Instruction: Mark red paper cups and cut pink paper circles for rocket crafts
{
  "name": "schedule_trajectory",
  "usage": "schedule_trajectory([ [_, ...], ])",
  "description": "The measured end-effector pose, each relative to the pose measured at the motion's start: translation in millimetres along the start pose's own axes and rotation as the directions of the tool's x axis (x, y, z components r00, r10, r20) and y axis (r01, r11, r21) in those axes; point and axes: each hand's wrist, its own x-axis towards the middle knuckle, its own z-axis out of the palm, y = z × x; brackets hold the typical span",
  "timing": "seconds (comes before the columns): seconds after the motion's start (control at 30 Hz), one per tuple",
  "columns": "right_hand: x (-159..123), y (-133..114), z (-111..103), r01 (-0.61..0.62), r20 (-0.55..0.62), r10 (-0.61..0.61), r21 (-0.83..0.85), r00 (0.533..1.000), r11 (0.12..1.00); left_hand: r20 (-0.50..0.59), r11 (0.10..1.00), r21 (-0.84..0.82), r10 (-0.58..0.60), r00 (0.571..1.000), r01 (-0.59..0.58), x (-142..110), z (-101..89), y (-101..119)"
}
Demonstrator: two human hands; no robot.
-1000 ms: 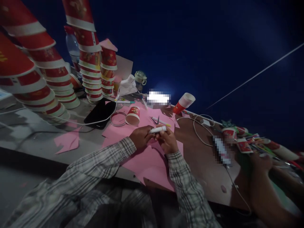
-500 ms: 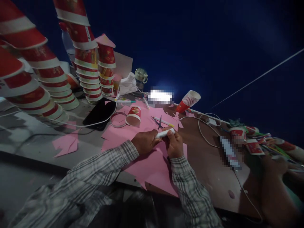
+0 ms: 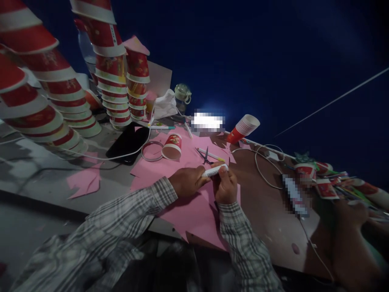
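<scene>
Between both hands, above pink paper (image 3: 194, 215), is a small white tube (image 3: 212, 171) with faint print along its side. My left hand (image 3: 187, 182) is closed round its left end, thumb on top. Closed on the other end is my right hand (image 3: 225, 187), its thumb pressed near the tip. Just beyond the fingers lie dark-bladed scissors (image 3: 206, 156) and a white marker with a yellow end (image 3: 214, 155). A red paper cup (image 3: 172, 147) lies on its side on the paper, beside a tape ring (image 3: 152, 151).
Tall stacks of red paper cups (image 3: 114, 87) stand at the left, near a black phone (image 3: 129, 142) with a cable across it. A tilted cup stack (image 3: 244, 127) stands at the back. Another person's arm (image 3: 349, 235) reaches in at right, near a blurred power strip (image 3: 294, 195).
Both hands still hold the white tube. The right hand and tube have shifted slightly to the right in view, and the camera has moved a little.
</scene>
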Motion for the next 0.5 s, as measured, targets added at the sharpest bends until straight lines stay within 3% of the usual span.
schedule_trajectory([
  [0.23,-4.0,-6.1,1.1,0.032,-0.007,-0.032,-0.02,0.999,0.999,0.044,0.997,0.077,0.025,0.999,-0.029,-2.1,-8.4,4.9],
  [0.5,-6.1,0.0,6.6,0.042,-0.008,-0.043,-0.032,0.999,0.999,-0.043,0.987,0.156,0.046,0.998,-0.039,-2.3,-8.3,4.1],
])
